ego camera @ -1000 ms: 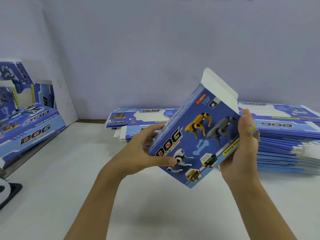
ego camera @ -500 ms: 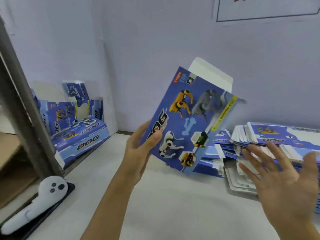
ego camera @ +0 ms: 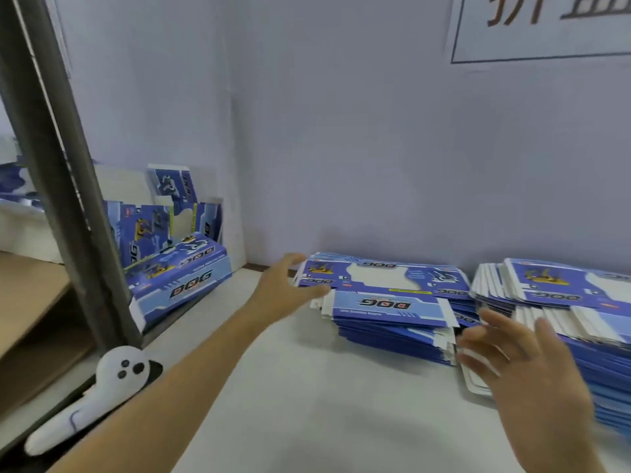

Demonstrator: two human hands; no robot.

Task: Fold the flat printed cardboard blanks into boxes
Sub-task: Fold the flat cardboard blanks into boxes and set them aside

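Blanks (ego camera: 386,285) lie in a flat blue stack on the white table (ego camera: 307,404), straight ahead of the left hand (ego camera: 285,290), which reaches forward with fingers spread and straight; its fingertips are at the stack's near-left corner, though motion blur makes it unclear whether they touch the top sheet. The right hand (ego camera: 532,373) hovers palm-down, fingers splayed and relaxed, holding nothing, over the gap between that stack and a second stack (ego camera: 563,295) that runs past it to the right. The second stack's sheets are fanned unevenly, white edges showing just beyond the right fingertips. A stray white blank (ego camera: 476,384) lies flat on the table directly under the right hand. Far left of the left forearm, folded boxes (ego camera: 181,278) rest tilted against the wall corner, one lying on its side with "DOG" printed across it and others standing upright behind it. A dark metal post (ego camera: 65,186) rises in front of them, left of the arm. Beside the left elbow, a white controller (ego camera: 88,401) lies in a black tray at the table edge. Above the right hand, a sign (ego camera: 546,25) with large characters hangs on the pale wall.
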